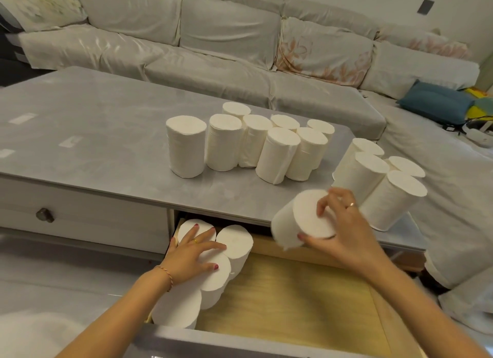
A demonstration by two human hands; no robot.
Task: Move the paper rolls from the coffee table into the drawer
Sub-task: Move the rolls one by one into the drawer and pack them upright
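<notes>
White cylindrical paper rolls [268, 141] stand upright in two clusters on the grey marble-patterned table [93, 133]; four more stand packed at the left side of the open light-wood drawer [293, 299] below the tabletop. Right hand [346, 237]: grip clamped on one tilted white roll [298, 221], held above the drawer's back edge. Left hand [192, 256]: fingers spread flat, pressing on tops of the drawer rolls [213, 264]
</notes>
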